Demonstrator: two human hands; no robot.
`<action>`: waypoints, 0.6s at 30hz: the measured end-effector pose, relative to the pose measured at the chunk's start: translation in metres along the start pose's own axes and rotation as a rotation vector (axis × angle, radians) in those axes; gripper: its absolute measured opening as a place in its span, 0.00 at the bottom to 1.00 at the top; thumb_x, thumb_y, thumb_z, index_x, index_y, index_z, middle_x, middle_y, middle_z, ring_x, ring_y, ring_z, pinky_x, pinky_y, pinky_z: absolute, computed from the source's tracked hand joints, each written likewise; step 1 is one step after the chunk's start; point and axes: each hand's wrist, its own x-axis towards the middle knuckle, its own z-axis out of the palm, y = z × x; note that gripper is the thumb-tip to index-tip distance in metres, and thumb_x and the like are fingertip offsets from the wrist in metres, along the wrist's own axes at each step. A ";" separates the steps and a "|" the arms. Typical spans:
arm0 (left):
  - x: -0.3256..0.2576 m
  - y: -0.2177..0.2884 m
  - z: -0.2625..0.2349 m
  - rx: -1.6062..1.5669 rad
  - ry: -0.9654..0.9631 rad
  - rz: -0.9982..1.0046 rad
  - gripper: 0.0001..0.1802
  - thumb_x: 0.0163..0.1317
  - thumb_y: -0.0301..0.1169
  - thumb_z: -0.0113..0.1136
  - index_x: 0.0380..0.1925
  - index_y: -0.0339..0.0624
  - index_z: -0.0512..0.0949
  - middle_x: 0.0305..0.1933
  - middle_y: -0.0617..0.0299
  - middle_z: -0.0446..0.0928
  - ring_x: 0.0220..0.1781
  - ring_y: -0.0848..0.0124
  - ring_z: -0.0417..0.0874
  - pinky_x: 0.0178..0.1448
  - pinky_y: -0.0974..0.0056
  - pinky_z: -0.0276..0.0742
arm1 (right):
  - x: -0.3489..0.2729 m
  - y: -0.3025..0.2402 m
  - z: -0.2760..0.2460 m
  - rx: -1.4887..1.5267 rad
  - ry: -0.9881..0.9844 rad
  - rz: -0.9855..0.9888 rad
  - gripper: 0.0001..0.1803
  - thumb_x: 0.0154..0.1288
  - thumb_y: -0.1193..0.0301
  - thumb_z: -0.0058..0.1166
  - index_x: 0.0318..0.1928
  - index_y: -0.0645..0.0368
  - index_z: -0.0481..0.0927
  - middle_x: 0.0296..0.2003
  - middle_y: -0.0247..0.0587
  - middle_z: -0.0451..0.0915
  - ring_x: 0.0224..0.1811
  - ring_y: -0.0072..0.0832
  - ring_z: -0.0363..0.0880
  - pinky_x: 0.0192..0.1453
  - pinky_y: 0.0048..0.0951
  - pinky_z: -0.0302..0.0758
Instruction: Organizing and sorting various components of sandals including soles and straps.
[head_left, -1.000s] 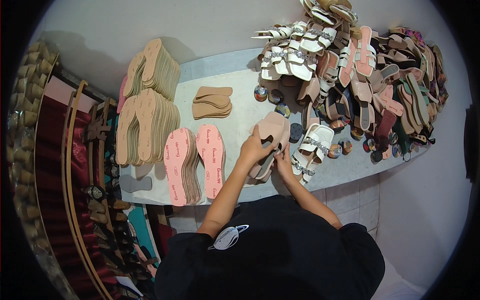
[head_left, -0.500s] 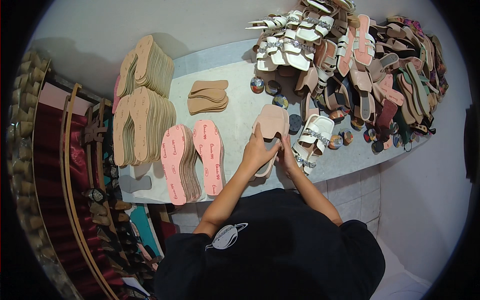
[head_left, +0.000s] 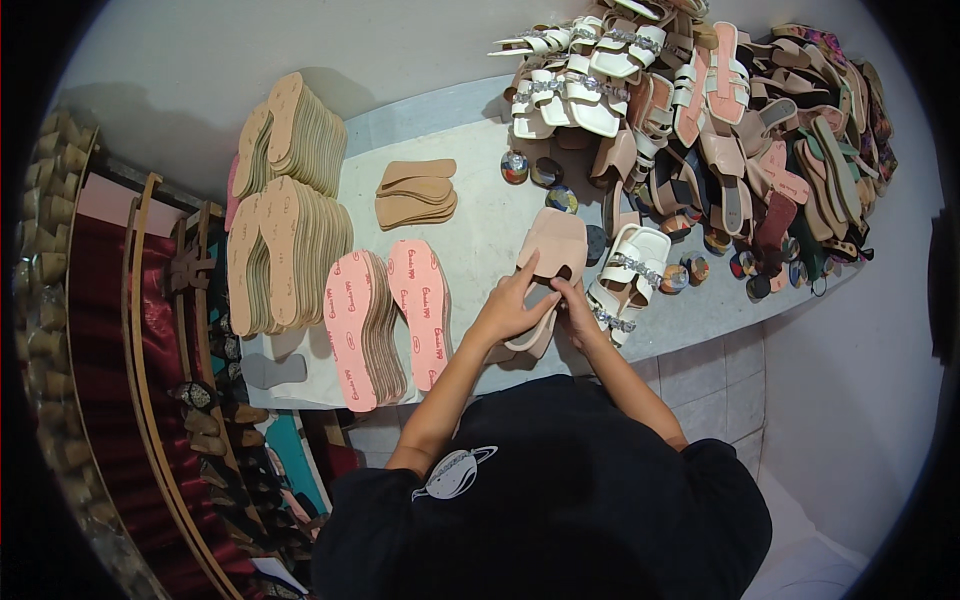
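A beige slide sandal (head_left: 553, 238) with a broad upper lies toe-away at the near middle of the table, with a grey insole visible inside. What looks like a second beige sole shows beneath or beside it, partly hidden. My left hand (head_left: 508, 308) grips it from the left, a finger reaching up onto the upper. From the right, my right hand (head_left: 578, 312) holds it, fingertips at the back edge of the upper. Immediately right of that hand rests a pair of white sandals (head_left: 632, 262) with jewelled straps.
Pink printed insoles (head_left: 350, 300) stand stacked at left, beside another pink insole pile (head_left: 418, 290). Behind are tall beige insole stacks (head_left: 297, 220) and small tan pieces (head_left: 415, 185). Sandals (head_left: 730, 130) heap at far right, with round patterned heels (head_left: 515, 167) nearby. Shelves (head_left: 150, 350) line the left.
The beige sandal has turned slightly, its toe shifting right. My right fingers have moved in to the back edge of its upper; my left hand stays on its left side.
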 end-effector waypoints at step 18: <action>-0.030 -0.015 0.042 -0.246 0.244 -0.286 0.25 0.53 0.40 0.55 0.42 0.28 0.69 0.47 0.47 0.64 0.45 0.63 0.71 0.46 0.67 0.69 | 0.017 0.000 -0.016 -0.139 0.011 0.201 0.36 0.61 0.47 0.35 0.59 0.62 0.54 0.53 0.46 0.62 0.56 0.31 0.60 0.59 0.29 0.56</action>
